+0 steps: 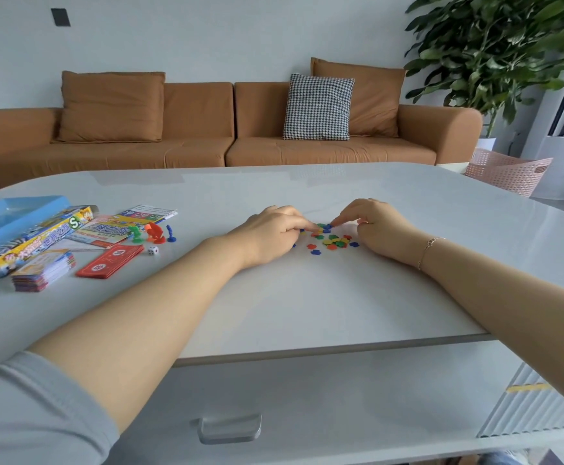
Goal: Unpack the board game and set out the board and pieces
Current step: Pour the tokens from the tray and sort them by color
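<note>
A small heap of flat plastic tokens [336, 241] in red, green, yellow and blue lies mid-table. My left hand [273, 233] rests at its left edge, fingertips pinched on a token. My right hand [379, 229] sits at its right edge, forefinger and thumb touching a blue token at the heap's top. At the left lie the open game box [22, 236], the folded board [119, 228], a card stack [44, 270], red play money [111, 260], a white die [153, 250] and green, red and blue pawns [153, 233].
The white table [307, 297] ends at a front edge near me, with a drawer handle [230, 429] below. A brown sofa [206, 129] stands behind the table, with a pink basket [508, 171] and a potted plant [498, 52] at the right.
</note>
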